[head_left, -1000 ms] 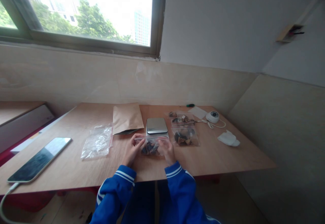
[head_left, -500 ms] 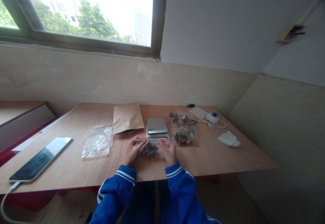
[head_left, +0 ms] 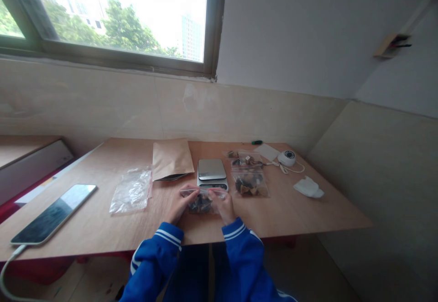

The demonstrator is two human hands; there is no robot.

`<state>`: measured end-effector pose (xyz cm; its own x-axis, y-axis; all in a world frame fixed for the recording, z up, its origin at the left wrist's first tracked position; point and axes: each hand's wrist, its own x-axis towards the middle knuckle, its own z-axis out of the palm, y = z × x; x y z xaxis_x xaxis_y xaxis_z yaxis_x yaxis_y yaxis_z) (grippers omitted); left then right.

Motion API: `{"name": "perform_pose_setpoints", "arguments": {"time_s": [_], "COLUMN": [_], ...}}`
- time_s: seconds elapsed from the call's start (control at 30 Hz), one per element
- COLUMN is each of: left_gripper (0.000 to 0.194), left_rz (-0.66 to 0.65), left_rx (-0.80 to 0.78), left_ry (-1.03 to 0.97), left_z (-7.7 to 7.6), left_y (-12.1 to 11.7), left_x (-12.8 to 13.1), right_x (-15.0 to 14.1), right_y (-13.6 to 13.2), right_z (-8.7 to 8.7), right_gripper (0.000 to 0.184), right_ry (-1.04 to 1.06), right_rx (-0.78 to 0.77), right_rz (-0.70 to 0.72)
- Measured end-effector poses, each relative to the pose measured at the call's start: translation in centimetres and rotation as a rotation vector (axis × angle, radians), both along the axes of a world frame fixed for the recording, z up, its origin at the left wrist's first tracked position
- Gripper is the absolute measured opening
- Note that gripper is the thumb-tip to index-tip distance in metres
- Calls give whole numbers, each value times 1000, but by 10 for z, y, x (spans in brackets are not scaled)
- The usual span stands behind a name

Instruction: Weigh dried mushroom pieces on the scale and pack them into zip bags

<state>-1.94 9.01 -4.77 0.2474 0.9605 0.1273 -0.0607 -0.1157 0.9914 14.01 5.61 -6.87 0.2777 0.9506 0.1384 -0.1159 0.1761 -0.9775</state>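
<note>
Both my hands pinch the top edge of a small clear zip bag [head_left: 202,204] with dark dried pieces inside, near the table's front edge. My left hand [head_left: 182,204] grips the bag's left part, my right hand [head_left: 223,206] its right part, the fingertips close together over the seal. Just behind the bag stands a small silver kitchen scale [head_left: 211,170].
Two filled clear bags [head_left: 249,179] lie right of the scale, a brown paper pouch [head_left: 171,158] and a pile of empty clear bags [head_left: 132,190] to its left. A phone on a cable [head_left: 54,213] lies far left. A white round device [head_left: 286,157] and white object [head_left: 308,186] sit at right.
My two hands have slid closer together along the top of the bag. Nothing else on the table has moved.
</note>
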Motion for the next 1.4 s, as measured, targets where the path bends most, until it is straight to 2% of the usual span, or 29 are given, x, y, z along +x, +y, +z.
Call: {"name": "perform_pose_setpoints", "arguments": {"time_s": [0.2,0.47,0.57,0.67,0.77,0.87,1.2,1.4], "left_gripper": [32,32,32,30,27,26,23,23], "left_rz": [22,65,77,97,109,128,116,112], "left_rx": [-18,-24,30,90,140,166,210,225], "left_ry": [2,59,79,82,64,44,50,42], "left_z": [-5,-5,-5,-3,-3,-3,-8,-9], "left_y": [2,2,2,3,3,2,6,5], "left_x": [1,1,1,0,0,-1,-2,-2], "right_x": [0,1,4,4,-2,-7,-4,-7], "right_y": [3,7,5,2,2,6,3,6], "right_z": [-2,-11,2,26,46,53,59,58], "right_gripper": [29,30,33,32,13,9,19,23], "right_ry": [-38,-107,-281,-663,-1066,-1251,-1361,-1417], "right_rx": [-3,45,142,278,295,232,166,154], "right_rz": [-95,-115,-191,-271,-87,47,116,66]}}
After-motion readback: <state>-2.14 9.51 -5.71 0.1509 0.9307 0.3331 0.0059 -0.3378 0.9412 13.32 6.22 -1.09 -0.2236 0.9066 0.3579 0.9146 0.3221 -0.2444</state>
